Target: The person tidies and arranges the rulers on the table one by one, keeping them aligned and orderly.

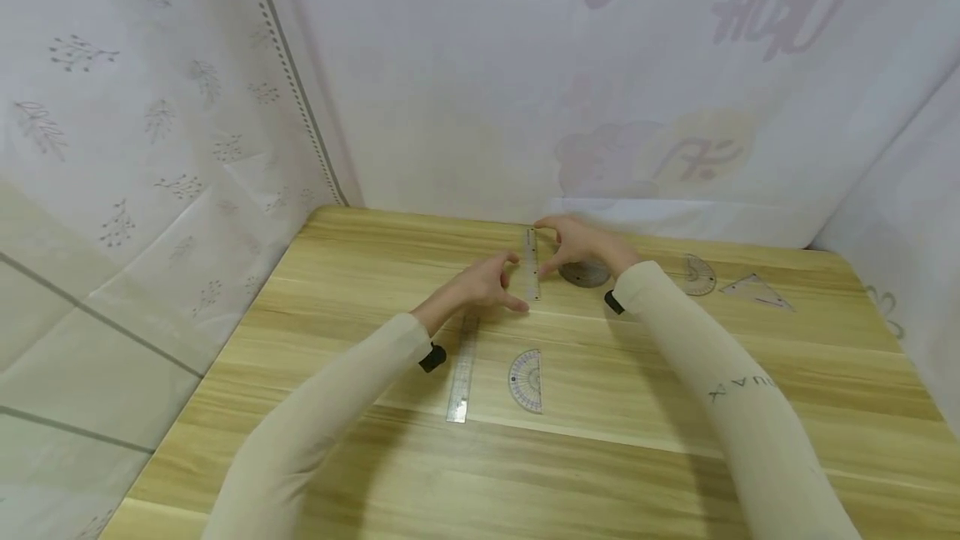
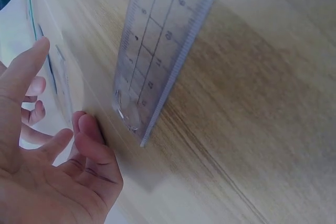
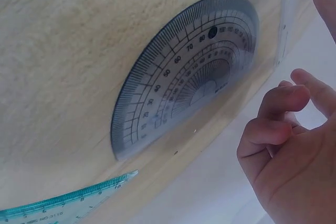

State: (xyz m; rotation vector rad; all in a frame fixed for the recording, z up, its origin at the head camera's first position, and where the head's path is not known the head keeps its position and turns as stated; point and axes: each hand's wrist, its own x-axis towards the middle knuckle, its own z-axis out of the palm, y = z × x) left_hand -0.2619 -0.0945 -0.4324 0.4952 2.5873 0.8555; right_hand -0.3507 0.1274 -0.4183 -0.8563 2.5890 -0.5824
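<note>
A short clear ruler (image 1: 531, 265) lies on the table between both hands. My left hand (image 1: 483, 282) is left of it, fingers bent loosely and thumb near the ruler's lower end. On the other side, my right hand (image 1: 577, 244) spreads its index finger and thumb along the ruler's right edge. Contact cannot be told; neither hand has lifted it. A longer clear ruler (image 2: 157, 51) lies below the left wrist. Beside the right hand is a dark-tinted protractor (image 3: 189, 72), partly covered by that hand in the head view.
A clear protractor (image 1: 527, 382) lies in front, right of the longer ruler. At right are another protractor (image 1: 700, 275) and a clear set square (image 1: 756, 292). A teal-edged scale (image 3: 68, 200) shows near the right wrist. Hanging cloth (image 1: 450, 107) borders the table's back edge.
</note>
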